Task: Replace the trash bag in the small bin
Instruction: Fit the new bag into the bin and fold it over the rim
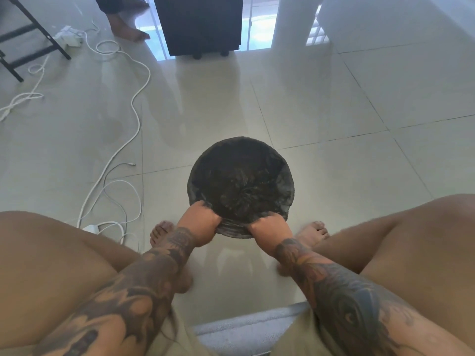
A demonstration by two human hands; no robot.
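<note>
- Left hand grips the near rim of the bin, fingers curled over the black bag
- Right hand pinches the same rim just beside it
- Bag lines the bin beyond both grips; the fold looks tucked, though blurred
- Bin stands on the floor between the feet

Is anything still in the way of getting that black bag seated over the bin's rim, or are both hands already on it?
Nothing visible is in the way. The left hand and right hand both grip the black bag at the near rim of the bin. The white cables lie off to the left on the floor.
</note>
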